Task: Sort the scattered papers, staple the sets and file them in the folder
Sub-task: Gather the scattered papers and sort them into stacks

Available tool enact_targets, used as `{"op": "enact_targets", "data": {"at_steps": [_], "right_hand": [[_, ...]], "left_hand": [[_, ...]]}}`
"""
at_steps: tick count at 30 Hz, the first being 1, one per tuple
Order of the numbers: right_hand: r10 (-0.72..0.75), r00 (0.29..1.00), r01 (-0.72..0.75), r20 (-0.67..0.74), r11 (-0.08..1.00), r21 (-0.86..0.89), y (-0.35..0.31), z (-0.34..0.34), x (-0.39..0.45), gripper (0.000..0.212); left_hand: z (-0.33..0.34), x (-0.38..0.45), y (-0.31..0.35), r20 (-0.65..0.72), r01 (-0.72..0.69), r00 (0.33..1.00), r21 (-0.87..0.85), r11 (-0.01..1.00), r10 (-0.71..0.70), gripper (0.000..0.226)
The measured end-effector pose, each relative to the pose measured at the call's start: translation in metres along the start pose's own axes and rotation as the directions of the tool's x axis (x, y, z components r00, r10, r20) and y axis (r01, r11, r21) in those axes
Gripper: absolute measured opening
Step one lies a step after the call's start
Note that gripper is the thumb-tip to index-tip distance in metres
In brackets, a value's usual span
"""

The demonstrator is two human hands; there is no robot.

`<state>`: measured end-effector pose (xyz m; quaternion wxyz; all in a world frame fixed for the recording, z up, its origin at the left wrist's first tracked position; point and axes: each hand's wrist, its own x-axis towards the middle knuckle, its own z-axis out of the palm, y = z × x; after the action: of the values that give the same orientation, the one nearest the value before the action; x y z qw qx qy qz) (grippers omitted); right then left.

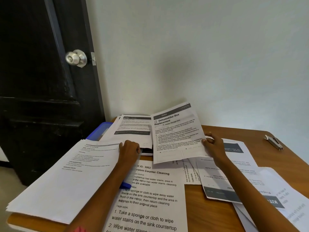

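— What are your fingers doing just now?

— The fingers of my right hand (pixel 213 144) are curled on the right edge of the Dehumidifier Box sheet (pixel 177 133), thumb on the printed face. I hold it tilted up off the pile so I can read the heading and judge which set it belongs to.

— And the other hand?

— My left hand (pixel 129 148) is bent round the near corner of the thick stack (pixel 63 173) on my left, gripping it. I take it that is the pile I am building, kept in hand so it stays squared and does not slide off the surface (pixel 217 213), since it overhangs the left edge.

— Where is everything else you need?

— Loose papers lie all round: the Counter Cleaning sheet (pixel 150 198) flat between my forearms, upside-down pages (pixel 237 180) fanned out under my right arm, and another printed sheet (pixel 133 128) at the back by the wall. The blue folder (pixel 98 131) is at the back left, mostly buried under paper, with one blue corner also showing beside my left forearm. The stapler (pixel 274 142) sits alone near the far right edge, well apart from both hands.

— So how far along are you?

— Early, I would say. This is sorting; nothing looks stapled or filed yet.
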<state>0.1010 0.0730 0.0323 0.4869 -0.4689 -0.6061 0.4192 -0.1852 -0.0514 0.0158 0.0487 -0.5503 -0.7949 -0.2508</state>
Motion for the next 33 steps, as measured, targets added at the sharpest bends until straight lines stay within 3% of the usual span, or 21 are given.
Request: {"op": "enact_targets", "data": {"at_steps": [5, 8, 11, 18, 33], "right_hand": [[0.069, 0.95, -0.095, -0.304, 0.993, -0.071, 0.022, -0.02, -0.011, 0.027], [0.099, 0.916, -0.133, -0.388, 0.989, -0.063, 0.041, -0.028, -0.019, 0.026], [0.121, 0.882, -0.132, -0.456, 0.991, 0.006, 0.042, -0.033, -0.02, 0.025], [0.111, 0.9, -0.131, -0.421, 0.991, -0.017, 0.048, -0.034, -0.017, 0.024], [0.118, 0.905, -0.134, -0.41, 0.991, -0.011, 0.054, -0.034, -0.01, 0.023]], "left_hand": [[0.01, -0.012, 0.008, -0.074, 0.019, 0.997, 0.043, 0.999, -0.016, 0.019], [0.015, -0.017, 0.009, -0.054, 0.023, 0.998, -0.053, 0.998, -0.026, 0.014], [0.017, -0.025, 0.007, -0.163, -0.045, 0.986, -0.166, 0.985, 0.017, 0.009], [0.024, -0.026, 0.004, -0.221, -0.126, 0.971, -0.173, 0.977, 0.086, 0.017], [0.024, -0.026, 0.006, -0.222, -0.108, 0.972, -0.144, 0.984, 0.074, 0.019]]}}
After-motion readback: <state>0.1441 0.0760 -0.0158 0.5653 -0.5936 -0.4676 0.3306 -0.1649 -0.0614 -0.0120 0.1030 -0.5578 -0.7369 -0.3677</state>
